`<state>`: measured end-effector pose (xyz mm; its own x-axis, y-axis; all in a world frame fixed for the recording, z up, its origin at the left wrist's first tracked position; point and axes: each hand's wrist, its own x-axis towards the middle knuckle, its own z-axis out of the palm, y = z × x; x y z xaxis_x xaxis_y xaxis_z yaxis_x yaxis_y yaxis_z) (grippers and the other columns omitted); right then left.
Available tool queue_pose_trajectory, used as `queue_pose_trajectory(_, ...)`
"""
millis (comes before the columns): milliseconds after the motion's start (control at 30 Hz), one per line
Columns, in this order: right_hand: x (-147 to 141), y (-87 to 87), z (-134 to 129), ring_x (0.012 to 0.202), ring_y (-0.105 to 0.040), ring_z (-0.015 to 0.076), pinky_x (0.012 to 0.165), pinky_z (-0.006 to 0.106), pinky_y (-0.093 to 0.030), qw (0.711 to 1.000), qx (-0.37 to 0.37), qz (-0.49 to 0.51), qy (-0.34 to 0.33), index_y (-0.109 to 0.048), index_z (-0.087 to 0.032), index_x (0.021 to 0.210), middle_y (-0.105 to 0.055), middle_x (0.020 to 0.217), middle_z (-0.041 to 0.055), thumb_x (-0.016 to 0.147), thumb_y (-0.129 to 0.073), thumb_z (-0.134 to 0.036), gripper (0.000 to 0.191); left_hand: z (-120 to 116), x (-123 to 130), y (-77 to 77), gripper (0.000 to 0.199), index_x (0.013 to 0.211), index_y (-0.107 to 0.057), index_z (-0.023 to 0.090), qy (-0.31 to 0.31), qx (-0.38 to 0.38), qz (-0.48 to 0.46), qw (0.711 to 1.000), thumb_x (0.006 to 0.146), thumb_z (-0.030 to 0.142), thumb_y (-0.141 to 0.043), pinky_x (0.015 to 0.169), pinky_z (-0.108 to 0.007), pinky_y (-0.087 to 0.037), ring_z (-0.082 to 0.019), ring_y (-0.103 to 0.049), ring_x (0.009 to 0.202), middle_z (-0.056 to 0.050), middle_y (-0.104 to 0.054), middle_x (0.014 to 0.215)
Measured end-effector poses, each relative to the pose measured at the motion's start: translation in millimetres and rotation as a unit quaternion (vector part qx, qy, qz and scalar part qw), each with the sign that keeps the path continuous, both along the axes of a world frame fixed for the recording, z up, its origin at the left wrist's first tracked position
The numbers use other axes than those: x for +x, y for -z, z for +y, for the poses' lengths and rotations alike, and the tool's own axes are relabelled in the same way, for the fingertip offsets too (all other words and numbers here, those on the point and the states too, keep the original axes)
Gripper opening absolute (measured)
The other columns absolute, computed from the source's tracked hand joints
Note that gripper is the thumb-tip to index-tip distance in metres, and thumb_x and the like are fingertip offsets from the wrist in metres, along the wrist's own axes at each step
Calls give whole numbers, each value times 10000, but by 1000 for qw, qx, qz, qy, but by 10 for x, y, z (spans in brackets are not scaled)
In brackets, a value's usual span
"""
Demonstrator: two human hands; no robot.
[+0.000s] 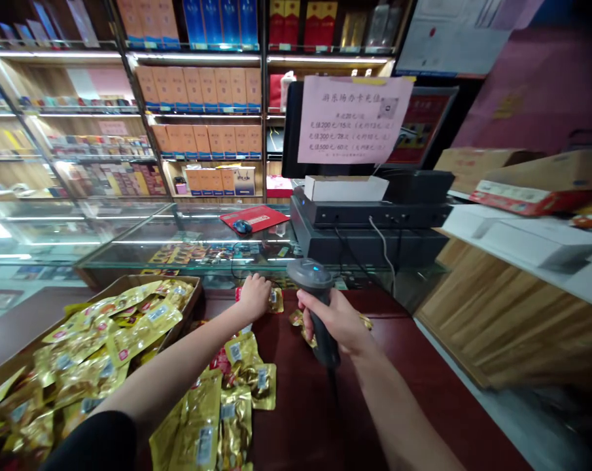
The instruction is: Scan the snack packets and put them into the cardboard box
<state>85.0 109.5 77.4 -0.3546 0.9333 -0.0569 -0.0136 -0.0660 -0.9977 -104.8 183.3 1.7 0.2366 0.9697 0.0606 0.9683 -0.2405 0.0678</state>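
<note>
Gold foil packets (141, 330), all crinkly and shiny, are sitting heaped in one shallow cardboard box (191, 306) on the left, way too overlapped to count. Just right of its wall, at least four loose packets (202, 415), flat with puffy middles, are lying in a messy pile. Left hand (256, 296) is reaching past those with curled fingers, hovering over or touching another small packet (276, 300) near the glass case (129, 255); honestly can't tell if it's gripping. Right hand (342, 324) is wrapping firmly around the one scanner (324, 337), smooth dark plastic, round-headed, blue light glowing on top. More gold foil (296, 318) is peeking out behind that, mostly hidden, so no count. Polished red-brown tabletop (288, 428) is stretching bare between the forearms, leaving decent elbow room, and its right edge is running diagonally alongside a wood-grain cabinet (482, 314).
</note>
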Motion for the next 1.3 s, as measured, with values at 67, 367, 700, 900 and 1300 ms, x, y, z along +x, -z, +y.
queue_pose_trajectory(67,-149,5,-21,324,-534,109,335,190,-404,1000,1,-12,-26,-544,-171,707,-559,430,-43,734,-681,-549,402,-156,-183,-61,378,1093,-602,151,-26,-11,-11,1000,735,228,-695,839,-387,-465,-320,-640,1001,-183,-683,1054)
queue_pose_trajectory(367,-658,213,-101,319,-530,109,323,185,-371,994,-34,-23,-101,-512,-186,777,-566,450,-56,713,-692,-581,439,-546,-855,-156,366,992,-523,206,-198,37,-330,922,753,417,-703,697,-327,-495,-246,-677,786,-65,-689,831)
queue_pose_trajectory(700,-736,329,-109,333,-522,120,327,208,-384,990,-46,-25,-133,-520,-202,819,-554,451,-62,747,-696,-522,372,-526,-777,-35,447,891,-642,144,-140,-230,-726,633,521,223,-881,669,-303,-539,-147,-648,671,-26,-684,754)
queue_pose_trajectory(900,-791,434,-123,321,-511,116,335,213,-403,991,-40,-22,-128,-499,-204,826,-565,439,-63,785,-668,-487,333,-443,-872,119,506,780,-708,103,-187,-178,-690,676,358,267,-935,615,-251,-512,-116,-618,592,-21,-693,678)
queue_pose_trajectory(1300,-860,495,-176,318,-524,116,335,206,-407,989,-69,-38,-127,-511,-196,883,-582,450,-67,764,-688,-494,367,-433,-934,164,496,825,-758,126,-203,-197,-651,704,380,276,-919,542,-241,-515,-128,-629,564,-35,-728,703)
